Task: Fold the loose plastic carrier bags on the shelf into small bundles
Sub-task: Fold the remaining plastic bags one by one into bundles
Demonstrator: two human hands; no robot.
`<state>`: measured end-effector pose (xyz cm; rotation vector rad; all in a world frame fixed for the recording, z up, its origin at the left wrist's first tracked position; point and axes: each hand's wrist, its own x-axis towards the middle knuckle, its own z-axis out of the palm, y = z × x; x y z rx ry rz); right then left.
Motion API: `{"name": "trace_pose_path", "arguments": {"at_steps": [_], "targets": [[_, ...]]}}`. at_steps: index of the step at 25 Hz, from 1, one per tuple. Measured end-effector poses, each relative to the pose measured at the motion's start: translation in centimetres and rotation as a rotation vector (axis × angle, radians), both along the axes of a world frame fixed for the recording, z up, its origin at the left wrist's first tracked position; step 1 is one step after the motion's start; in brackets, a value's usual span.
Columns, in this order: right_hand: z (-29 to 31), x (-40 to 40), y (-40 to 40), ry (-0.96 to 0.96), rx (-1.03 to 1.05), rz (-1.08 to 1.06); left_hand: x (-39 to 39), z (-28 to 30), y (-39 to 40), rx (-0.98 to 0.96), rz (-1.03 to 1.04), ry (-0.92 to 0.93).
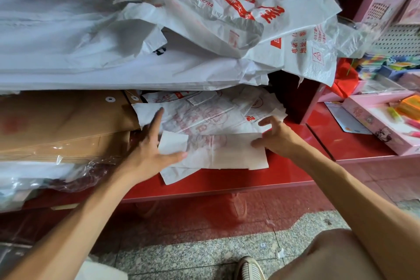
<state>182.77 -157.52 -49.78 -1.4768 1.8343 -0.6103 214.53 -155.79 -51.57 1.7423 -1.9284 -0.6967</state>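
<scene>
- Thin white plastic: the bag lies half-folded on the red shelf, below the loose pile.
- Left hand presses it flat, fingers straight.
- Right hand pinches its right edge.
- Probably light, limp, slippery; best gripped at the edges.

on the top carrier bag you can read red digits, roughly "5096125788", though the first ones are unclear, beside large red chinese characters too creased to make out. the bag hanging at the right shows "电话" and "地址" in red, and a recycling triangle marked "02".
</scene>
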Motion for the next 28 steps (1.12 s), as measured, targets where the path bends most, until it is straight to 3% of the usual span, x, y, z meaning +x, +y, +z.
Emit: {"name": "trace_pose_path", "arguments": {"at_steps": [2, 5, 8, 12, 14, 18, 20, 22, 24, 26, 28], "targets": [[0.1, 0.1, 0.1, 0.189, -0.107, 0.067, 0.0, 0.3, 1.0, -0.187, -0.207, -0.272], [0.1, 0.2, 0.9, 0.505, -0.162, 0.431, -0.2, 0.4, 1.6, -0.176, -0.380, -0.270], [0.6, 1.1, 2.4, 0.545, -0.064, 0.628, -0.7, 0.3, 1.3, -0.158, -0.331, -0.263], [0.5, 1.8, 2.6, 0.722, -0.267, 0.578, -0.8, -0.3, 0.6, -0.317, -0.206, -0.294], [0.5, 1.5, 2.4, 0.525, -0.332, 0.512, -0.6, -0.1, 0.4, -0.318, -0.172, -0.180], [1.1, 0.4, 1.3, -0.437, -0.329, 0.043, -0.8, 1.9, 0.7, -0.104, -0.153, 0.246], [1.1, 0.5, 0.7, -0.592, -0.338, -0.149, -1.3, 2.8, 1.4, 0.007, -0.130, 0.471], [0.7, 1.2, 0.0, -0.547, -0.327, -0.225, -1.9, 2.6, 1.9, 0.065, -0.023, 0.645], [0.2, 2.2, -0.3, -0.229, -0.385, -0.176, -2.1, 2.1, 1.9, 0.042, 0.153, 0.688], [0.5, 3.5, 0.5, 0.120, -0.537, -0.031, -1.9, 1.8, 1.6, 0.067, 0.276, 0.697], [0.9, 5.3, 2.2, 0.109, -0.549, 0.259, -2.0, 1.5, 1.7, 0.182, 0.257, 0.736]]}}
